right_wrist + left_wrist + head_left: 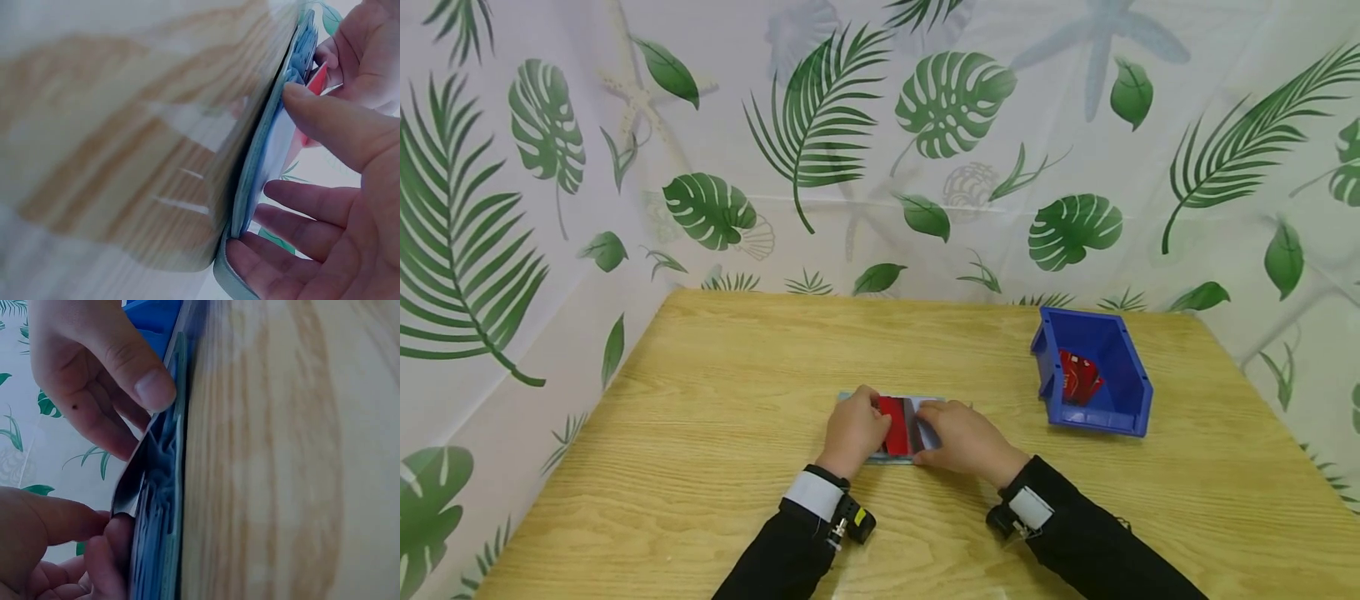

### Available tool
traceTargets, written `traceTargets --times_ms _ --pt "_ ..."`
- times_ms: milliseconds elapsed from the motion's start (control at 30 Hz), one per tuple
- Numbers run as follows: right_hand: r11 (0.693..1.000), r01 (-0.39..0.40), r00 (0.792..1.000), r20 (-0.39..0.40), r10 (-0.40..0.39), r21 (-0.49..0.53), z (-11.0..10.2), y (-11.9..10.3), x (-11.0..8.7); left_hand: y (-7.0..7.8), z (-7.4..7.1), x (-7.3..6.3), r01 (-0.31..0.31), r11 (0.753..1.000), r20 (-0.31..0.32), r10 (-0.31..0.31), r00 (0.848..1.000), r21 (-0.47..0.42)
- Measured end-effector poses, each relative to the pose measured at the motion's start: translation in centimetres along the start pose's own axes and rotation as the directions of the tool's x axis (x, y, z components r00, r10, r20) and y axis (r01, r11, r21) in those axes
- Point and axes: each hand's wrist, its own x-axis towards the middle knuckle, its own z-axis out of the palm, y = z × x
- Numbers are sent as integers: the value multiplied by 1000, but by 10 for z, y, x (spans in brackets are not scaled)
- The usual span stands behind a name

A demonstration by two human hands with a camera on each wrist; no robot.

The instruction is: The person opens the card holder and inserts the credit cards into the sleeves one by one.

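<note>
A thin card holder [891, 460] with a light teal cover and clear sleeves lies on the table in front of me. My left hand [853, 433] pinches a red card [893, 425] by its left edge, over the sleeves. In the left wrist view the card slants up from the stacked sleeves [150, 531]. My right hand [970, 442] grips the right part of the holder, its thumb at the near edge and its fingers [306, 203] along the far and right side. Sleeves and hands hide part of the card.
A blue plastic bin [1097, 419] stands at the right rear of the wooden table [737, 358], with several red cards [1078, 379] inside. A white cloth with green leaves [955, 104] hangs behind and along the sides.
</note>
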Motion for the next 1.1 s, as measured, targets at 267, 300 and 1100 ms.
traceTargets --times_ms 267,300,1100 --pt "1000 -10 1000 -5 10 26 2 2 1 7 1 1 -63 993 58 57 997 102" --pt "999 -9 1000 -7 9 31 2 3 1 7 1 0 -69 993 73 62 995 99" --pt "997 43 998 -55 -40 63 4 4 2 27 -2 -11 -75 996 201 82 976 -43"
